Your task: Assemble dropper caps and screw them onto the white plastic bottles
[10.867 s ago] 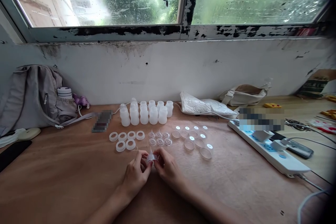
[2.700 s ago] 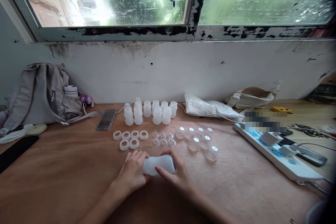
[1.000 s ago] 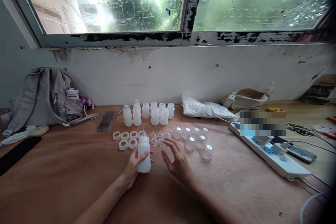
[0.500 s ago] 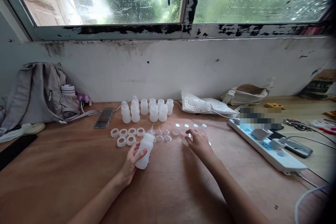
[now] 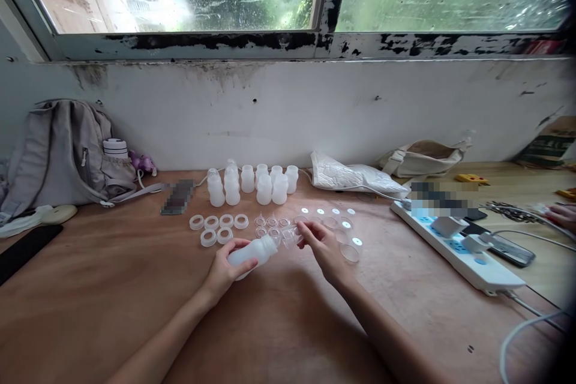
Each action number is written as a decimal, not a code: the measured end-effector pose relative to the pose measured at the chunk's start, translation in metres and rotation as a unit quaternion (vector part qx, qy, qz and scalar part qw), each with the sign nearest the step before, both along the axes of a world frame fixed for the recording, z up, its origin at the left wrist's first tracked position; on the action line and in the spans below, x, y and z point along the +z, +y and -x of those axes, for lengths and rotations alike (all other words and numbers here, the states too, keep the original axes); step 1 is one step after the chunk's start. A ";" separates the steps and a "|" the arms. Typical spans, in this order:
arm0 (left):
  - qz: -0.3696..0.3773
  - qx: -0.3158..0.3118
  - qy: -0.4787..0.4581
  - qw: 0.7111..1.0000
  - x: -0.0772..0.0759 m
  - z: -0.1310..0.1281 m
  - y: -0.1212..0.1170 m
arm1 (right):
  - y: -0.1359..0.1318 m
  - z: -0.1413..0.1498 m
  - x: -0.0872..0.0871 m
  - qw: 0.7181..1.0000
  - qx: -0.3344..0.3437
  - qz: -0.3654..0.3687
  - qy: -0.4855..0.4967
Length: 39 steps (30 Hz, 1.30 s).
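My left hand [image 5: 228, 269] is wrapped around a frosted white baby bottle [image 5: 252, 254], tilted with its neck to the right. Between thumb and fingers, my right hand [image 5: 320, 246] pinches a clear plastic cap [image 5: 291, 236], held close to the bottle's neck; whether they touch I cannot tell. Behind the bottle lie several clear nipples [image 5: 272, 223]. White collar rings [image 5: 218, 228] are laid out left of them. On the right are more clear caps [image 5: 350, 252] and small white discs [image 5: 335, 212].
Several frosted bottles [image 5: 271, 188] stand at the back near the wall. A white plastic package [image 5: 351, 177] lies right of them. A power strip [image 5: 465, 255] with plugs and cables runs along the right. A grey backpack [image 5: 67, 153] sits far left. Another person's hand [image 5: 562, 216] shows at the right edge.
My right hand has picked up a clear cap from the right-hand group and moved it left to the bottle. My left hand has tilted the bottle from nearly upright toward the right.
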<state>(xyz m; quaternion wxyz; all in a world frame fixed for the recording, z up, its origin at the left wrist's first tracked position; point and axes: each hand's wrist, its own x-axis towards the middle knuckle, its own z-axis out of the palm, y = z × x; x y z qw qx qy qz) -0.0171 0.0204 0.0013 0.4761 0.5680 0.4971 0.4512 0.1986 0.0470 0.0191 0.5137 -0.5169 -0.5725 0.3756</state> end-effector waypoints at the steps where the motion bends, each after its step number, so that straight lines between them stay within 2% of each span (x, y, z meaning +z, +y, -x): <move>1: -0.001 -0.004 0.003 1.000 0.000 0.000 0.000 | -0.001 0.002 0.000 1.000 0.002 0.002 -0.008; 5: -0.015 -0.011 0.014 1.000 0.000 0.001 0.000 | -0.004 0.007 -0.002 1.000 0.015 0.001 -0.022; 11: -0.003 -0.044 0.037 0.998 -0.001 0.001 0.000 | -0.005 0.013 -0.013 0.999 0.036 0.016 -0.035; 14: 0.006 -0.049 0.042 0.998 -0.004 0.001 0.001 | -0.004 0.013 -0.019 0.997 0.021 0.020 -0.075; 18: 0.009 -0.053 0.036 0.998 -0.004 0.002 0.001 | -0.002 0.012 -0.023 0.989 0.018 -0.017 -0.147; 24: 0.005 -0.070 0.036 0.997 -0.002 0.006 0.001 | -0.003 0.013 -0.022 0.983 0.068 -0.027 -0.171; 30: -0.012 -0.086 0.046 0.995 -0.001 0.006 -0.003 | -0.018 0.021 -0.021 0.972 0.143 -0.036 -0.182; 34: -0.069 -0.055 0.054 0.995 0.006 0.003 -0.013 | -0.030 0.027 -0.025 0.964 0.149 -0.070 -0.209; 39: -0.101 0.000 0.029 0.994 0.014 -0.006 -0.030 | -0.043 0.026 -0.025 0.964 0.169 -0.091 -0.186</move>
